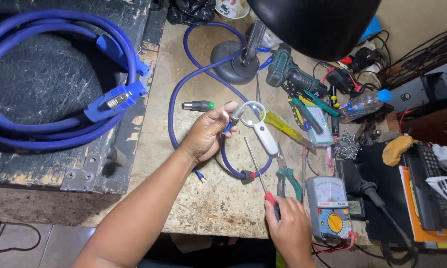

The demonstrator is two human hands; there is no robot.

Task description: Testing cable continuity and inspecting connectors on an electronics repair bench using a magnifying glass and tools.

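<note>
My left hand [207, 135] holds up the end of a thin blue cable [173, 106], pinching a small grey metal connector [236, 115] between thumb and fingers. That cable loops across the worn bench [203, 198]. My right hand [288, 228] grips the red and black handle of a long thin screwdriver [255, 166], whose shaft points up toward the connector; its tip stays a little short of it. A white-handled magnifying glass [261, 126] lies just right of the connector.
A coil of thick blue cable with blue plugs [115, 99] rests on a black case at left. A loose connector shell with a green ring [197, 105] lies on the bench. Green pliers [288, 176], a multimeter [328, 206], a black lamp [313, 25], a soldering iron and a bottle crowd the right.
</note>
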